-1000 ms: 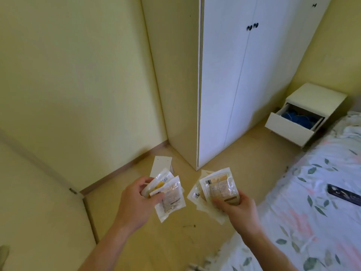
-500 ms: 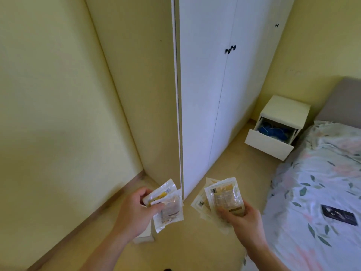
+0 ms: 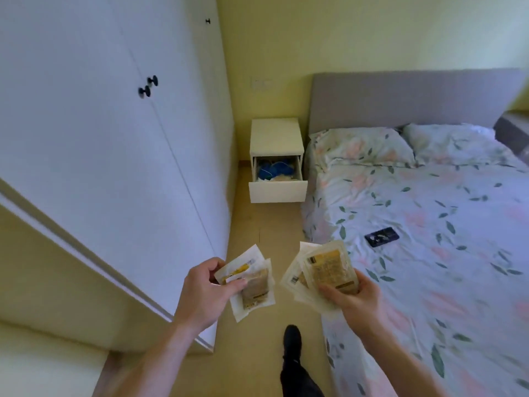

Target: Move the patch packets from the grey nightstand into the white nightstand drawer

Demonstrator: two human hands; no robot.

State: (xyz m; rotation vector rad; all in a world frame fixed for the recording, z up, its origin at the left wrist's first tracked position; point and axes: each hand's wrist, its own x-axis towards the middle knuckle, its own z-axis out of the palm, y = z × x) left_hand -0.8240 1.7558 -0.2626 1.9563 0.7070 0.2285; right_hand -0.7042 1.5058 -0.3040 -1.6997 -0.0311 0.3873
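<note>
Here, low in the frame's centre, the left hand [image 3: 204,293] pinches two packets [image 3: 252,285] and the right hand [image 3: 353,296] grips a fanned stack [image 3: 320,270], its overlapped count unclear. Upper centre, the white nightstand [image 3: 276,136] has its drawer [image 3: 277,190] pulled out, its blue contents indistinct.

White nightstand [image 3: 275,136], grey headboard [image 3: 400,98], yellow-printed packets [image 3: 329,270], pink-and-green floral bedspread [image 3: 429,224], yellow walls [image 3: 343,32].
</note>
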